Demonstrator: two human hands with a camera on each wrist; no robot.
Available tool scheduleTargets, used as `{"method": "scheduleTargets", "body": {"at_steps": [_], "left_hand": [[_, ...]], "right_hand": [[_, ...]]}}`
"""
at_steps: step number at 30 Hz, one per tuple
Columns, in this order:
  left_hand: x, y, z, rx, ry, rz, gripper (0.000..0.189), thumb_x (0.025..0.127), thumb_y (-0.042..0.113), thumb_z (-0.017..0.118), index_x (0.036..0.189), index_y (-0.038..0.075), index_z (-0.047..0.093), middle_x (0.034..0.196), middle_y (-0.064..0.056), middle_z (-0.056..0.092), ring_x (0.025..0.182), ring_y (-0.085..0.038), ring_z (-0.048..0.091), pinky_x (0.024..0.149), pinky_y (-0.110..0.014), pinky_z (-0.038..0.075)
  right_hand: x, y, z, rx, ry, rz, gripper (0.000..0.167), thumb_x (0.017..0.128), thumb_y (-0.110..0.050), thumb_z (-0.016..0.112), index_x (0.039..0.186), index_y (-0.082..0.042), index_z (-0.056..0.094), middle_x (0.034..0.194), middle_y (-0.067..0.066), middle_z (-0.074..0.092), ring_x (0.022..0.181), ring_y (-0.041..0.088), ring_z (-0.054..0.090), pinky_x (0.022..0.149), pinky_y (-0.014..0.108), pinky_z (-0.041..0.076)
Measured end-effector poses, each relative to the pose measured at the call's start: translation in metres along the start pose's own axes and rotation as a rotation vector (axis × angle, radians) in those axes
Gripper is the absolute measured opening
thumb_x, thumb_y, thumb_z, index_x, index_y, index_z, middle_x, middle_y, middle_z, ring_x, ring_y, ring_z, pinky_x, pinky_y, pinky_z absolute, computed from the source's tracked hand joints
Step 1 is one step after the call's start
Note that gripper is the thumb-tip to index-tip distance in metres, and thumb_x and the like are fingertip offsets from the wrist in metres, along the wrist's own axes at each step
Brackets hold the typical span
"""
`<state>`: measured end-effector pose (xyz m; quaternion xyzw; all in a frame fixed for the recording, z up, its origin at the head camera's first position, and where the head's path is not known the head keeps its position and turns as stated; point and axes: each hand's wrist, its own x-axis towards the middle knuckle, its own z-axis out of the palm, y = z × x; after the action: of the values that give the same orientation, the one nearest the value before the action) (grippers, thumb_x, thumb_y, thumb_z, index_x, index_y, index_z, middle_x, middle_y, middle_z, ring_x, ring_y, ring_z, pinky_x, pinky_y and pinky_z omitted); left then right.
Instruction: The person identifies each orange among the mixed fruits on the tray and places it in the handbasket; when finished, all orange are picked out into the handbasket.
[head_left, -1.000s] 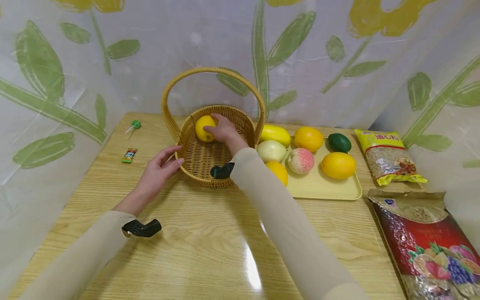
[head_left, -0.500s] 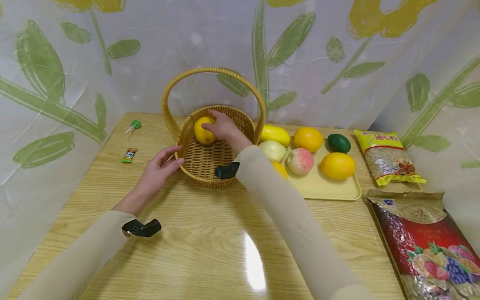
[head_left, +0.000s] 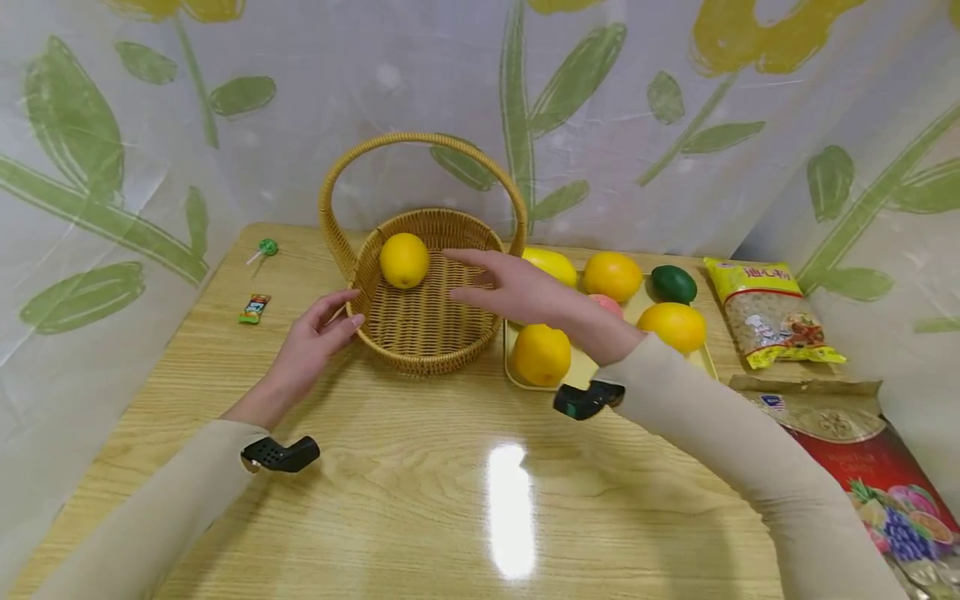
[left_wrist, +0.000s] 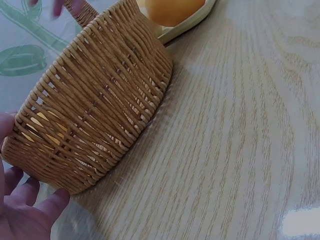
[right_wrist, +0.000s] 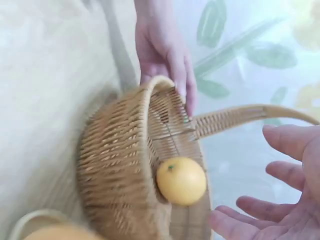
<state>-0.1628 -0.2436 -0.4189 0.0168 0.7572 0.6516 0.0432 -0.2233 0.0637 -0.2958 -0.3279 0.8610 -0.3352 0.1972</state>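
Observation:
A wicker basket point(head_left: 427, 362) with a tall arched handle stands at the back of the wooden table. Inside it, on the left, rests a round orange point(head_left: 404, 261), its small green stem mark visible in the right wrist view. My left hand point(head_left: 311, 346) holds the basket's left rim, thumb and fingers against the weave point(left_wrist: 95, 95). Over the basket's right rim hovers my right hand point(head_left: 517, 287), fingers spread and nothing in its grasp. In the right wrist view the right hand point(right_wrist: 285, 190) is apart from the orange.
Right of the basket, a yellow tray point(head_left: 517, 379) carries several fruits, including another orange point(head_left: 542, 355) and a dark green fruit point(head_left: 672, 285); my right arm covers part of it. Further right lie a yellow food bag point(head_left: 772, 312) and a red bag point(head_left: 840, 450). A lollipop point(head_left: 267, 247) and wrapped candy point(head_left: 255, 308) lie left.
My right hand has let go of the orange inside the basket and drawn back to the right, over the rim and tray. The left hand stays at the basket's rim.

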Motion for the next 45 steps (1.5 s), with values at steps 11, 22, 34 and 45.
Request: {"method": "scheduleTargets", "body": {"at_steps": [11, 22, 34, 45], "left_hand": [[-0.004, 0.001, -0.011, 0.005, 0.025, -0.022, 0.062, 0.100, 0.031, 0.058, 0.152, 0.008, 0.033, 0.161, -0.009, 0.020, 0.146, -0.029, 0.022, 0.105, -0.026, 0.042], [-0.006, -0.002, -0.020, 0.025, 0.028, -0.004, 0.063, 0.101, 0.031, 0.056, 0.154, 0.010, 0.030, 0.162, -0.011, 0.016, 0.146, -0.031, 0.021, 0.100, -0.019, 0.045], [-0.005, -0.003, -0.018, 0.033, 0.034, -0.019, 0.066, 0.100, 0.034, 0.057, 0.155, 0.012, 0.027, 0.162, -0.012, 0.018, 0.143, -0.030, 0.028, 0.095, -0.015, 0.046], [-0.004, -0.006, -0.021, 0.033, 0.029, -0.030, 0.066, 0.100, 0.035, 0.055, 0.156, 0.014, 0.027, 0.163, -0.009, 0.014, 0.145, -0.029, 0.024, 0.101, -0.022, 0.045]], "right_hand": [[-0.124, 0.051, -0.041, 0.305, 0.346, 0.144, 0.057, 0.101, -0.038, 0.053, 0.153, -0.027, 0.033, 0.154, 0.001, 0.038, 0.132, 0.025, 0.047, 0.109, 0.037, 0.041], [-0.180, 0.120, -0.057, 0.274, 0.524, 0.346, 0.062, 0.100, -0.048, 0.047, 0.156, -0.033, 0.023, 0.160, 0.001, 0.027, 0.137, 0.027, 0.039, 0.109, 0.029, 0.039], [-0.180, 0.168, -0.048, 0.290, 0.398, 0.364, 0.071, 0.101, -0.042, 0.052, 0.158, -0.027, 0.013, 0.163, 0.009, 0.013, 0.145, 0.037, 0.020, 0.114, 0.062, 0.022], [-0.161, 0.183, -0.037, 0.128, 0.345, 0.352, 0.068, 0.099, -0.039, 0.057, 0.156, -0.018, 0.026, 0.161, 0.016, 0.019, 0.144, 0.044, 0.016, 0.113, 0.065, 0.017]]}}
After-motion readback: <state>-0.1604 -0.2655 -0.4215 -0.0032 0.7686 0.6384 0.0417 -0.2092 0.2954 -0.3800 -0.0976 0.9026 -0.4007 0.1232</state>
